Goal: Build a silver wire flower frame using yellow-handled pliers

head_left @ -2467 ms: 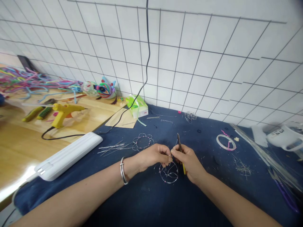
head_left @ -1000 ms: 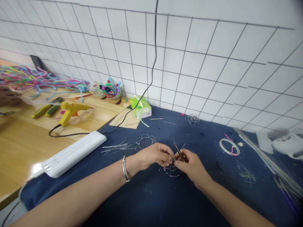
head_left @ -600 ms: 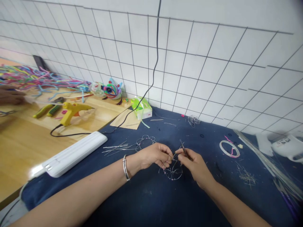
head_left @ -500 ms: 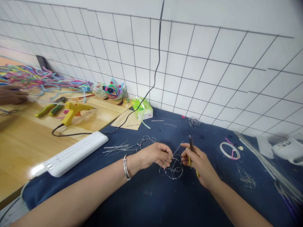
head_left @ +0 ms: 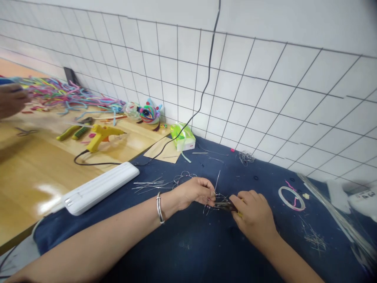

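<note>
My left hand [head_left: 200, 192], with a silver bangle at the wrist, pinches a thin wire frame [head_left: 207, 209] bent into loops. A straight wire end [head_left: 217, 181] sticks up from its fingertips. My right hand [head_left: 253, 210] is wrapped round pliers [head_left: 225, 205] with yellow handles. The pliers' dark jaws reach the wire right beside my left fingertips; whether they grip it is too small to tell. Behind my left wrist, another looped wire piece [head_left: 179, 179] lies on the dark blue cloth [head_left: 182, 247], near loose straight wires [head_left: 150, 184].
On the left are a white power strip [head_left: 101, 188], a yellow glue gun [head_left: 101, 137], green-handled pliers [head_left: 73, 130], pipe cleaners [head_left: 73, 94] and another person's hand [head_left: 11, 100]. A tissue pack [head_left: 183, 137] stands behind. At right lie a ring roll [head_left: 291, 198] and a wire bundle [head_left: 332, 212].
My right hand has turned the pliers from upright to sideways, bringing their jaws to the wire frame at my left fingertips. The other person's hand has risen. The view has shifted slightly.
</note>
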Demonstrator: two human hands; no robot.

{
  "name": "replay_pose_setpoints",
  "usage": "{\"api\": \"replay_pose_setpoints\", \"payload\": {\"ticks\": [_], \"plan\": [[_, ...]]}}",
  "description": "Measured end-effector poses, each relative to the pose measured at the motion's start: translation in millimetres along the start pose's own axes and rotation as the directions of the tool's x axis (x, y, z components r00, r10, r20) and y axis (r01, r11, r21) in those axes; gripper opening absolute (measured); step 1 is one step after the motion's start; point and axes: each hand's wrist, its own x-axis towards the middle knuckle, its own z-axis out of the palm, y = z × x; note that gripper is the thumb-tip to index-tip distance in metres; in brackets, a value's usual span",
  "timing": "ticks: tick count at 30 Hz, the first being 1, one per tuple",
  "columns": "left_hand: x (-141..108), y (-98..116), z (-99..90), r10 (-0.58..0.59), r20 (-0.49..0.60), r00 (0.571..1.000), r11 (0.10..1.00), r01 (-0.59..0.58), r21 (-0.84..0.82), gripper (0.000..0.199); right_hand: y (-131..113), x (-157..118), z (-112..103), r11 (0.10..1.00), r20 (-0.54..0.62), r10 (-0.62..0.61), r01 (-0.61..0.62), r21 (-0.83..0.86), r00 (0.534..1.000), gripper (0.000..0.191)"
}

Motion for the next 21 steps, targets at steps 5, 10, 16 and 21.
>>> {"api": "replay_pose_setpoints", "payload": {"ticks": [5,10,16,21], "plan": [[-2.6,1.8,1.4,0.028,0.037,0.999,0.999,-0.027,-0.040,0.013,2.7,-3.4,1.9,0.939,-0.087,-0.151,0.115,-0.324,0.985,0.018],[-5.6,2.7,6.1,0.038,0.007,0.999,0.999,-0.038,-0.036,0.010,3.5,-6.3,1.8,0.910,-0.135,-0.206,0.139,-0.391,0.969,0.022],[-6.6,2.1,10.1,0.040,-0.007,0.999,0.997,-0.041,-0.058,0.010,4.0,-6.8,0.6,0.912,-0.157,-0.199,0.124,-0.391,0.967,0.022],[-4.7,-1.6,9.4,0.050,-0.024,0.998,0.997,-0.051,-0.064,0.012,4.7,-6.9,0.0,0.903,-0.151,-0.198,0.120,-0.413,0.969,0.022]]}}
